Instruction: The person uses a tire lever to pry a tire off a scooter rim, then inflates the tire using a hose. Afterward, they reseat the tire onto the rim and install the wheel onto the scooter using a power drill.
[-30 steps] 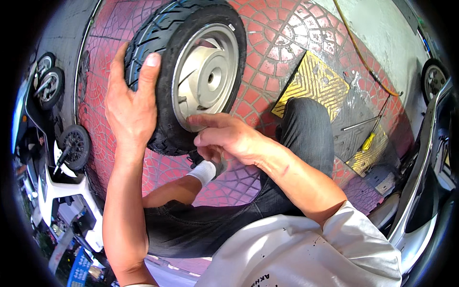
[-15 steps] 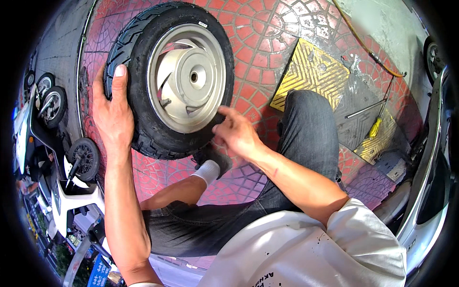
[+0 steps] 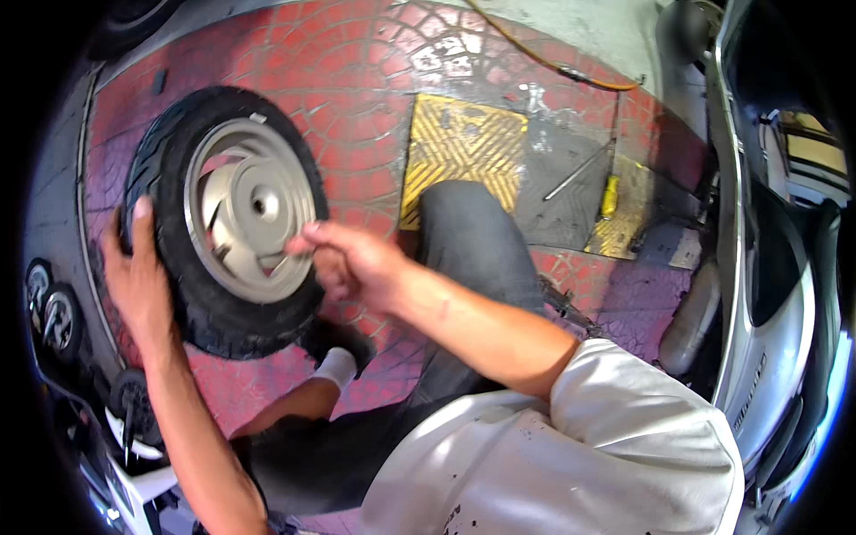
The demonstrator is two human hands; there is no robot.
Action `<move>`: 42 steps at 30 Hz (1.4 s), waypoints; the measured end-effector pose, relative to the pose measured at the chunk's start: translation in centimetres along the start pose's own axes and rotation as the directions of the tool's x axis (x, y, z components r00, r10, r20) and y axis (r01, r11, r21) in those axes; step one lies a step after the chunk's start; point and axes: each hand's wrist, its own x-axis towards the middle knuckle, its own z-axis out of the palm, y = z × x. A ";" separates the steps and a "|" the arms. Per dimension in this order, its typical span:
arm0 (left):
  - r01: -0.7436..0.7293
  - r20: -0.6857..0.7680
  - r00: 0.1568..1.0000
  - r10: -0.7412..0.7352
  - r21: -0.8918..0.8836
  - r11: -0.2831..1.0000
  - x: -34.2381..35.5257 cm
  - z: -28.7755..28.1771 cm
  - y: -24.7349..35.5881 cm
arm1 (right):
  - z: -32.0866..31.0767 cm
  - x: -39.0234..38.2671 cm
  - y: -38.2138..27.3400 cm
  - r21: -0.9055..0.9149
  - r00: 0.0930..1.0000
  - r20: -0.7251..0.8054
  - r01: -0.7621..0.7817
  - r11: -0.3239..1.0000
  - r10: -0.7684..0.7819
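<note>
A small motor-vehicle wheel, a black treaded tyre on a pale metal rim, stands tilted on the floor at the left. My left hand grips the tyre's left side, the thumb lying along the tread and the other fingers round its outer edge. My right hand is in front of the rim's lower right edge, near the valve stem. Its fingers are curled and the thumb and forefinger come close together; the tips are blurred, and anything between them is too small to make out.
Right of the wheel lies a yellow and black ramp mat. Farther right are a metal rod and a yellow-handled screwdriver. An orange hose runs along the back. A silver scooter stands at the right.
My view has swung right, so the wheel shows farther left and lower. My right hand has come to the rim's lower right edge and curled its fingers. My left hand stays on the tyre.
</note>
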 end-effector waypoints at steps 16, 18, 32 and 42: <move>-0.030 0.195 0.978 0.079 -0.240 0.970 1.3 -0.5 1.1 | 3.2 0.0 -16.2 -0.875 0.443 0.316 0.478 -0.077 -0.839; 0.114 0.316 0.949 -0.020 -0.282 0.953 0.8 -1.0 0.2 | 3.7 2.6 -17.5 -0.872 0.457 0.469 0.373 -0.316 -0.756; -0.058 0.258 0.961 0.098 -0.159 0.986 -2.5 -4.0 -6.6 | 4.4 9.2 -13.7 -0.889 0.766 0.434 0.448 -0.090 -0.474; 0.104 0.063 0.992 -0.105 0.027 0.994 -2.6 -4.4 -6.5 | 4.5 7.6 -12.9 -0.815 0.655 0.543 0.562 -0.140 -0.525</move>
